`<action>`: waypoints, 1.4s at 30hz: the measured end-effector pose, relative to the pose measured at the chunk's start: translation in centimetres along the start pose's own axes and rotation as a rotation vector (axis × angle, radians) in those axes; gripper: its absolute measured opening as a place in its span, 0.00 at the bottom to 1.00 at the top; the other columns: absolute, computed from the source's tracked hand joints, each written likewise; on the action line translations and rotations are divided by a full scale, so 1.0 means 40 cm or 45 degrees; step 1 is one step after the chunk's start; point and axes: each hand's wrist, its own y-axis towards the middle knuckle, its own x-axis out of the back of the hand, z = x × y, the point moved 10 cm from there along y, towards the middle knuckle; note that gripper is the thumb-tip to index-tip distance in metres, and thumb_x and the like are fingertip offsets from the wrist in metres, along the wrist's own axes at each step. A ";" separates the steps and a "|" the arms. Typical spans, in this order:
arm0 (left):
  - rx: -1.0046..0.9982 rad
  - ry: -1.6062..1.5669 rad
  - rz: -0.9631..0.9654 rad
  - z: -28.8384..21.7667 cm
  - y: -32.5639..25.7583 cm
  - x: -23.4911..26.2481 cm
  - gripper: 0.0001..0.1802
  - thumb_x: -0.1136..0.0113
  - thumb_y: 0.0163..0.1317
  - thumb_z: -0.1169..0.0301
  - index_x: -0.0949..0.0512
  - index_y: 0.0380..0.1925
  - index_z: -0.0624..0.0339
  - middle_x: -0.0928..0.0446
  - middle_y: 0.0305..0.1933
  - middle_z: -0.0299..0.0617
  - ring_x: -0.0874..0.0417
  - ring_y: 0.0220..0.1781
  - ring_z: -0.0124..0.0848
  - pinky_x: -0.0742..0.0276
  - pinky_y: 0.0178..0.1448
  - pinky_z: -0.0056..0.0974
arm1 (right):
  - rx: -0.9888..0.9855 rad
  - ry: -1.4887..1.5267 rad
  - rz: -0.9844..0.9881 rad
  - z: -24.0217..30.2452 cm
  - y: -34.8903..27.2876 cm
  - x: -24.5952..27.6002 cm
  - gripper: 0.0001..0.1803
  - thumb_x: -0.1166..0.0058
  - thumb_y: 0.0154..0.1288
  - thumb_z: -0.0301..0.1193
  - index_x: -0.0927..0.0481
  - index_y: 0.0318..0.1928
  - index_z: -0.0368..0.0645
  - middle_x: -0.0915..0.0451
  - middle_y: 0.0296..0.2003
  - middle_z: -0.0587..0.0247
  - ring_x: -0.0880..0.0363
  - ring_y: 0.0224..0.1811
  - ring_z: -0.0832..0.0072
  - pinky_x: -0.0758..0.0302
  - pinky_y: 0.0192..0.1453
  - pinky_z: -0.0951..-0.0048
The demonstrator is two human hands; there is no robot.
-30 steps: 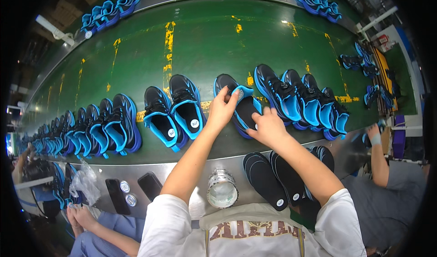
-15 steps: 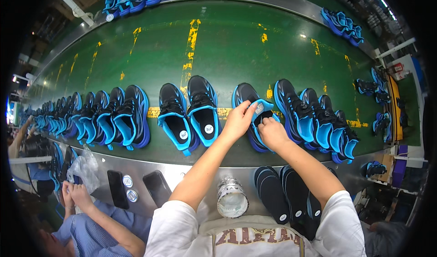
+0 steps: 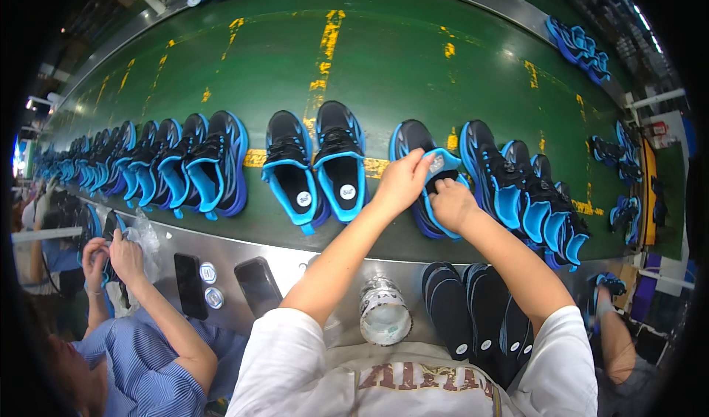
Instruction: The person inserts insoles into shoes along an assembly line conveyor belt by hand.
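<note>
A black and blue sneaker [image 3: 413, 136] stands on the green belt in front of me, toe pointing away. My left hand [image 3: 403, 182] pinches its light blue tongue [image 3: 442, 161], which is pulled up and folded over. My right hand [image 3: 453, 204] is at the shoe opening with fingers curled and their tips down inside; what they grip there is hidden. To the left stands a pair of like sneakers [image 3: 286, 135] with black insoles bearing round white stickers. Close on the right, a row of tilted sneakers [image 3: 481, 151] leans together.
Black insoles [image 3: 446, 306] lie on the metal ledge [image 3: 295, 258] near me. A roll of tape [image 3: 385, 319], two phones [image 3: 190, 288] and two round badges [image 3: 213, 297] are there too. A co-worker's hands [image 3: 127, 258] work at left; more sneakers [image 3: 214, 162] line the belt.
The whole view has shifted slightly. My hands stay at the same shoe, the right still at its opening. The left co-worker's hands have risen; another person's forearm now reaches in at far right.
</note>
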 end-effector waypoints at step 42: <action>-0.017 -0.559 -0.400 -0.117 -0.031 0.260 0.06 0.46 0.54 0.74 0.26 0.20 0.61 0.26 0.50 0.49 0.27 0.22 0.26 0.33 0.26 0.28 | -0.722 0.913 -1.045 -0.058 -0.576 -0.032 0.23 0.44 0.50 0.28 0.28 0.50 0.42 0.33 0.50 0.51 0.33 0.51 0.55 0.36 0.53 0.60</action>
